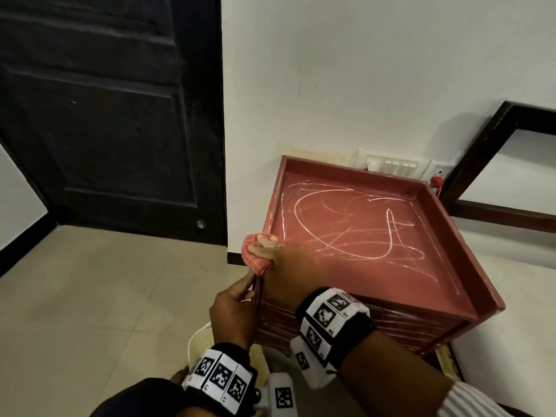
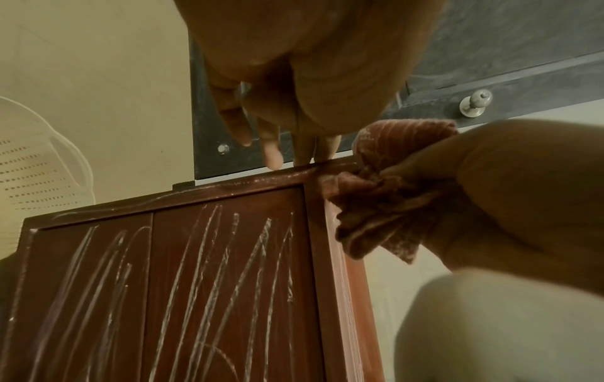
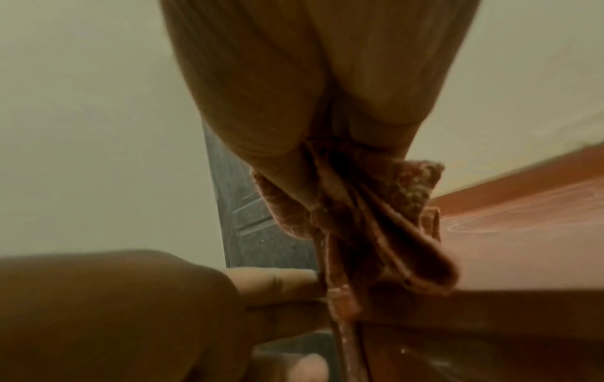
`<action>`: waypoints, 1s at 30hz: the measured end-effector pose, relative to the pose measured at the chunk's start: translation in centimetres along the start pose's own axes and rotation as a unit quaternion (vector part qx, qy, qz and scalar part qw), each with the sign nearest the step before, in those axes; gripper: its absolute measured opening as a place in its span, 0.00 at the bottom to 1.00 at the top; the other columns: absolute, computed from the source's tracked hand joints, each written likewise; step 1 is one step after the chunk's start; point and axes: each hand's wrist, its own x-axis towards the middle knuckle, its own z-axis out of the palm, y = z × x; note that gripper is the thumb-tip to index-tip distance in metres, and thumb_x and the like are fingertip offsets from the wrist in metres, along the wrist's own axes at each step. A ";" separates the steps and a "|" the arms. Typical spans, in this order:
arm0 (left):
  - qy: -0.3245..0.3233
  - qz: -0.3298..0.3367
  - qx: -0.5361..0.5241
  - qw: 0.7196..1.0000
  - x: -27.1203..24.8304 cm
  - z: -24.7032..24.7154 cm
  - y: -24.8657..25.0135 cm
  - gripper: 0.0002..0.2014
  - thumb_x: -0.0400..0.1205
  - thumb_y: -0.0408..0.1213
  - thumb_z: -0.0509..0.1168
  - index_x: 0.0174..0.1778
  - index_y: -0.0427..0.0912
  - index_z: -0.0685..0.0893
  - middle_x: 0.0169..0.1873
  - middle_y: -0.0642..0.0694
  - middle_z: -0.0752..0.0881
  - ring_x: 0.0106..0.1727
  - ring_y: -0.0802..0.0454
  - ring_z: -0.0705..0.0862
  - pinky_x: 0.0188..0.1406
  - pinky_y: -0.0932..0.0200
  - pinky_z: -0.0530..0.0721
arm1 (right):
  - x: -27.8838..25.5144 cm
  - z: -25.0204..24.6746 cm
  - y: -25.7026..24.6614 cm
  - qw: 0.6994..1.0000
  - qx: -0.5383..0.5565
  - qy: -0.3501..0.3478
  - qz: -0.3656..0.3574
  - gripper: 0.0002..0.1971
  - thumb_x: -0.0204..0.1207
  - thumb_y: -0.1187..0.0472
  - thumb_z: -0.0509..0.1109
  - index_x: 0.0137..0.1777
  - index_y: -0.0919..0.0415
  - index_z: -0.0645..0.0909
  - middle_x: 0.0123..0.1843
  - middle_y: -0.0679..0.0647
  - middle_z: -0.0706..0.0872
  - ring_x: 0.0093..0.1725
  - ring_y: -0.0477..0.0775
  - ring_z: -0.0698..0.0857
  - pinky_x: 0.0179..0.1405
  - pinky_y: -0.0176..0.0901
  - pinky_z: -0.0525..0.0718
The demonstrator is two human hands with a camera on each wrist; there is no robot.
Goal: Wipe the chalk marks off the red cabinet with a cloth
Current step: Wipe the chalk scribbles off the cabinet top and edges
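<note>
The red cabinet (image 1: 376, 275) stands against the wall, and white chalk marks (image 1: 346, 224) loop across its recessed top. More chalk strokes (image 2: 212, 271) streak its front panels (image 2: 229, 323). My right hand (image 1: 285, 263) grips a bunched pink striped cloth (image 1: 255, 260) at the near left corner of the top rim. The left wrist view shows the cloth (image 2: 385, 206) hanging over that corner. Just below, my left hand (image 1: 237, 302) holds nothing, its straight fingers (image 2: 274, 155) touching the cabinet's corner edge. In the right wrist view the cloth (image 3: 359, 232) hangs from my right palm (image 3: 310, 90).
A dark door (image 1: 105, 115) stands left of the cabinet, with tiled floor (image 1: 90, 296) before it. A switch panel (image 1: 394, 167) and a red plug (image 1: 436, 182) sit on the wall behind. A dark frame (image 1: 481, 152) leans at the right. A white perforated plastic item (image 2: 32, 168) sits low beside the cabinet.
</note>
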 end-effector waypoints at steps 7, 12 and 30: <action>0.001 0.032 0.022 0.999 1.4 0.3 -1.6 0.31 0.80 0.15 0.64 0.64 0.57 0.93 0.34 0.79 0.85 0.48 0.51 0.93 0.60 0.53 0.89 | 8.3 -2.4 4.0 0.988 0.047 -0.002 0.148 0.24 0.77 0.69 0.65 0.69 0.46 0.83 0.73 0.49 0.82 0.69 0.56 0.83 0.70 0.46 0.82; 0.012 0.046 0.024 0.999 1.8 0.5 -2.1 0.32 0.79 0.13 0.63 0.66 0.53 0.93 0.44 0.76 0.87 0.49 0.54 0.93 0.63 0.49 0.90 | 12.8 -3.4 6.3 0.984 0.030 0.016 0.176 0.17 0.77 0.62 0.67 0.64 0.52 0.88 0.64 0.54 0.89 0.64 0.58 0.86 0.65 0.47 0.85; 0.016 -0.014 -0.062 0.998 0.6 0.2 0.2 0.17 0.72 0.46 0.59 0.30 0.67 0.92 0.28 0.65 0.90 0.40 0.50 0.87 0.46 0.53 0.84 | -1.3 2.7 0.1 0.995 0.085 0.044 0.034 0.24 0.82 0.66 0.64 0.77 0.51 0.75 0.80 0.48 0.73 0.80 0.49 0.71 0.84 0.41 0.61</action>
